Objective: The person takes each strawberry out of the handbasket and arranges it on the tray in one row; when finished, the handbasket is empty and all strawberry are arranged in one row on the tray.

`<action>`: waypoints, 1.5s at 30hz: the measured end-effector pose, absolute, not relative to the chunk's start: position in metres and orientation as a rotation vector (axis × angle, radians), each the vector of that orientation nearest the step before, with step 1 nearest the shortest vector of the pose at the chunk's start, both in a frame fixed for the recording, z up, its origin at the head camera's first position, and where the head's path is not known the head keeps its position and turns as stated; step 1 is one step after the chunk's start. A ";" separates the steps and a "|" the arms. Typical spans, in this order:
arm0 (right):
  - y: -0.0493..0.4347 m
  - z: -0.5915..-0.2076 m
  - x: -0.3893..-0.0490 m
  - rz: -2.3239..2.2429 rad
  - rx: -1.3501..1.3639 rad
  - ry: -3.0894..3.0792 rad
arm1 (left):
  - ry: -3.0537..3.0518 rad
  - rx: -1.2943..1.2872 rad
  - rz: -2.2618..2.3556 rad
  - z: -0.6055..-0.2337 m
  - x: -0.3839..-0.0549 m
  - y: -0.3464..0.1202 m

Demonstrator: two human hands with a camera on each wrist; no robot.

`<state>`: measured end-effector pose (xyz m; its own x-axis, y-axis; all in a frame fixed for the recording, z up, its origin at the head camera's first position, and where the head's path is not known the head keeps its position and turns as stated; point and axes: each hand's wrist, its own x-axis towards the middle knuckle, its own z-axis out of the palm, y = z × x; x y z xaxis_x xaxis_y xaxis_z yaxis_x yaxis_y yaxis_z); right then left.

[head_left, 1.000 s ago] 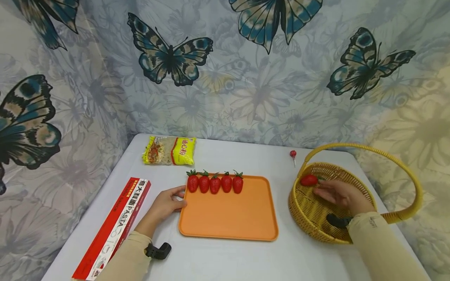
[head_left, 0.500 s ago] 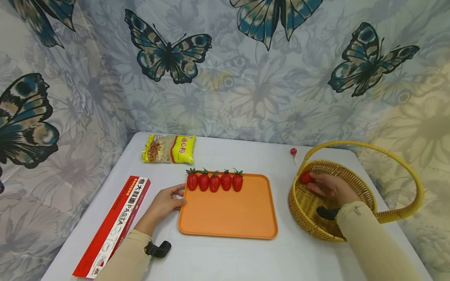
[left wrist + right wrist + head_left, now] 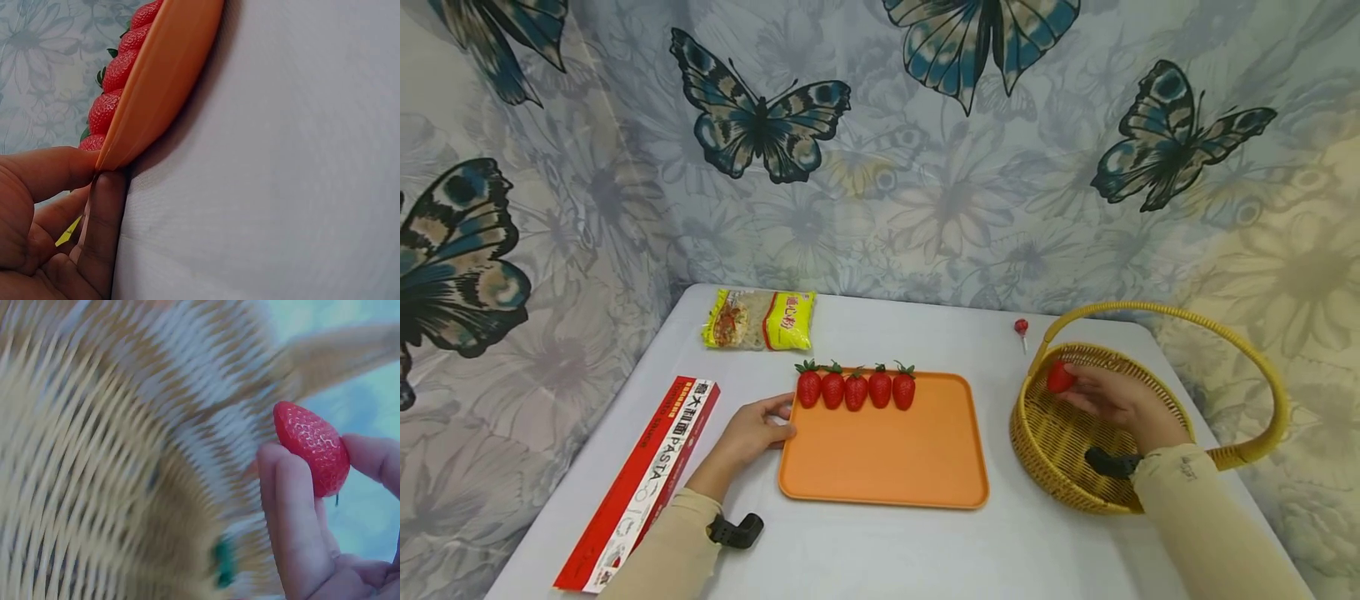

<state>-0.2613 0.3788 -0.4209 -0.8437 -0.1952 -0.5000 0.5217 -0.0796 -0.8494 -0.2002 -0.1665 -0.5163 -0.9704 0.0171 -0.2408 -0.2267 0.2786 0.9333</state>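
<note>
My right hand (image 3: 1112,400) pinches a red strawberry (image 3: 314,447) between thumb and fingers, inside the rim of the yellow woven basket (image 3: 1037,454). In the right wrist view the berry is apart from the blurred weave. On the left, my left hand (image 3: 751,433) grips the left edge of an orange tray (image 3: 883,458). The left wrist view has the thumb on the tray's rim (image 3: 134,103) and a finger below it. Several strawberries (image 3: 856,392) stand in a row along the tray's back edge, green leaves pointing to the wall.
A red pasta box (image 3: 640,483) lies slanted at the left. Behind the tray are a yellow noodle bag (image 3: 758,320) and, farther right, a red lollipop (image 3: 1021,327). The basket's tall handle (image 3: 1180,311) arches over its far right side. A blurred green bit (image 3: 224,561) shows near the weave.
My right hand has closed its fingers on the strawberry that lay by its fingertips in the basket. The left hand and the tray stay where they were.
</note>
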 end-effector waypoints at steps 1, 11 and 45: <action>0.378 -0.415 -0.256 -1.987 0.286 1.740 | 2.339 -0.203 1.766 -0.517 -0.200 -0.167; 0.315 -0.379 -0.228 -1.846 -0.255 1.884 | 2.330 -0.193 1.789 -0.520 -0.203 -0.172; 0.186 -0.458 -0.269 -1.332 0.233 2.446 | 2.301 -0.219 1.793 -0.523 -0.201 -0.168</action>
<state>-0.2694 0.1864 -0.4584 -0.9269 -0.0203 -0.3747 0.3038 0.5455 -0.7811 -0.2015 -0.1683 -0.5234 -0.9656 0.0153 -0.2594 -0.2478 0.2466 0.9369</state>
